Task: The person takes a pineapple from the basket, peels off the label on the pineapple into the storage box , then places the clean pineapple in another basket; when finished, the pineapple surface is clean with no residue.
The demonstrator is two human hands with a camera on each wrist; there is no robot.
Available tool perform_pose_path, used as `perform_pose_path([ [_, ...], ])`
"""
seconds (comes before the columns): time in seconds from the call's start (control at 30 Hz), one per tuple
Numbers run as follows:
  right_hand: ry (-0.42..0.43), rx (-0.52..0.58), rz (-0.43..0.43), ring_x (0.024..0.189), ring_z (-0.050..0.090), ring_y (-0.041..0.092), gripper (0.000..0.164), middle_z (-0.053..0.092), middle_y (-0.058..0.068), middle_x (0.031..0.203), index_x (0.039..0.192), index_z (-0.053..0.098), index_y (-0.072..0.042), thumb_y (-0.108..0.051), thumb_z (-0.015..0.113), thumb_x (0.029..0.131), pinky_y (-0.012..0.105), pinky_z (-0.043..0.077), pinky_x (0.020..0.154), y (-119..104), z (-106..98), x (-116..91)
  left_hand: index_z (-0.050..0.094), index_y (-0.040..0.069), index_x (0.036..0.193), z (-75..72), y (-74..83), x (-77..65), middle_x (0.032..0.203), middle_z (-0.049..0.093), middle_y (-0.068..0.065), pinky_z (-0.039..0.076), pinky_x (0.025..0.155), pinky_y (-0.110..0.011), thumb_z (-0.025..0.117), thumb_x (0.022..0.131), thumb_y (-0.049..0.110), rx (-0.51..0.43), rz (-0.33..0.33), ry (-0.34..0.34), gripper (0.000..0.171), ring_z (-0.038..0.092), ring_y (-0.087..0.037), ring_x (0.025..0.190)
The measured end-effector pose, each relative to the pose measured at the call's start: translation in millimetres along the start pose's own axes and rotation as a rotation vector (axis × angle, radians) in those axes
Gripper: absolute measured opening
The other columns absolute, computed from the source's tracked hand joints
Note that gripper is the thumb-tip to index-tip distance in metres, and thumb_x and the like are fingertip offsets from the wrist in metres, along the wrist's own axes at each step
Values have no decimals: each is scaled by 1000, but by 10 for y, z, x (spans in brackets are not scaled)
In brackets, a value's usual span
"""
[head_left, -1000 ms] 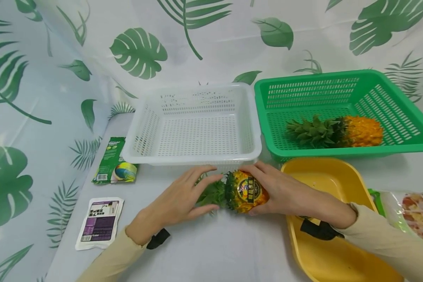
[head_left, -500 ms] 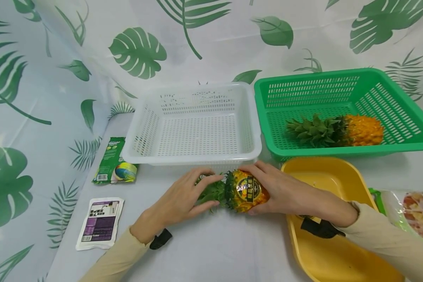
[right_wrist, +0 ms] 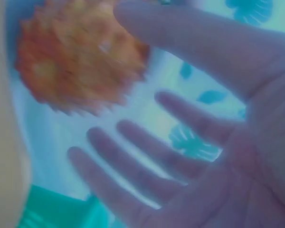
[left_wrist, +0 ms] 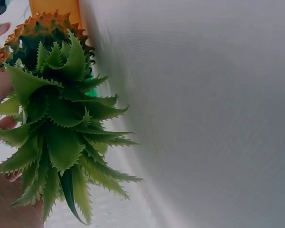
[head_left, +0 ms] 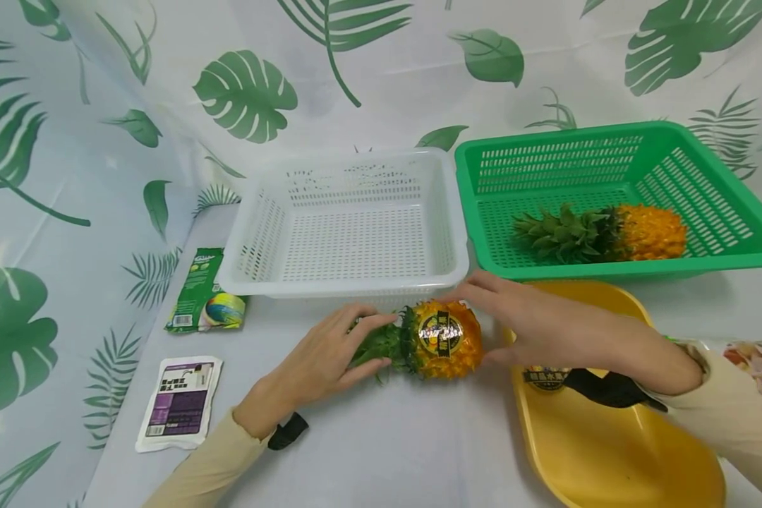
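A small pineapple (head_left: 447,340) with a round black-and-gold label lies on its side on the white cloth, its green crown (left_wrist: 61,128) to the left. My left hand (head_left: 326,356) holds the crown, thumb on the near side and fingers over the far side. Just right of the fruit, my right hand (head_left: 540,328) is spread with fingers extended and holds nothing. In the right wrist view the orange fruit (right_wrist: 80,57) is blurred, with a gap between it and most fingers of the right hand (right_wrist: 194,175). My left hand partly hides the crown in the head view.
A white basket (head_left: 349,287) stands behind the hands. Beside it a green basket (head_left: 622,269) holds another pineapple (head_left: 650,233). A yellow basin (head_left: 616,451) sits under my right forearm, a dark label (head_left: 546,379) showing there. Left lie a green packet (head_left: 197,289) and a white-and-purple pouch (head_left: 180,402).
My right hand has let go of the pineapple's body and drawn away to the right, its fingers spreading. My left hand has stayed at the crown.
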State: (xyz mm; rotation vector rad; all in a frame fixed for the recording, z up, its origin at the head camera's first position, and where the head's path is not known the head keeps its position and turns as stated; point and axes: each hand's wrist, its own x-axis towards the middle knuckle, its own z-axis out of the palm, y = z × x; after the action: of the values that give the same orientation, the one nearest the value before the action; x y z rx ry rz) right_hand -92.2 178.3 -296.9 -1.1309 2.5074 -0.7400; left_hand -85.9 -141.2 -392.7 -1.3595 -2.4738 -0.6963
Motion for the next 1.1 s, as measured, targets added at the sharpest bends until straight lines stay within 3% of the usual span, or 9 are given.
perform_pose_path([
  [0.17,26,-67,-97,120,59,22,51,57,-1,140,133,64,-20,-11,86,88,44,57,94,-103,-142,60,54,8,147,7,-13,7,125,59,-9,55,84,-37,57,108,45,3,3,10,54,63,-20,99],
  [0.33,-26,-92,-214,117,58,13,33,61,-11,129,124,69,-25,-17,81,94,40,55,95,-174,-191,192,54,9,148,11,-18,12,125,60,-9,55,85,-37,54,109,45,9,2,9,54,63,-20,100],
  [0.63,-131,-156,-292,109,58,13,27,64,-8,122,121,70,-19,-17,80,96,38,55,90,-132,-183,363,54,7,146,13,-23,20,125,59,-9,55,84,-36,47,110,47,13,19,4,54,63,-20,99],
  [1.1,-151,-160,-315,105,61,12,27,64,-7,116,116,72,-16,-16,84,92,35,56,89,-65,-102,465,52,7,148,24,-18,-16,126,59,-10,56,87,-36,50,110,45,25,17,23,54,64,-21,103],
])
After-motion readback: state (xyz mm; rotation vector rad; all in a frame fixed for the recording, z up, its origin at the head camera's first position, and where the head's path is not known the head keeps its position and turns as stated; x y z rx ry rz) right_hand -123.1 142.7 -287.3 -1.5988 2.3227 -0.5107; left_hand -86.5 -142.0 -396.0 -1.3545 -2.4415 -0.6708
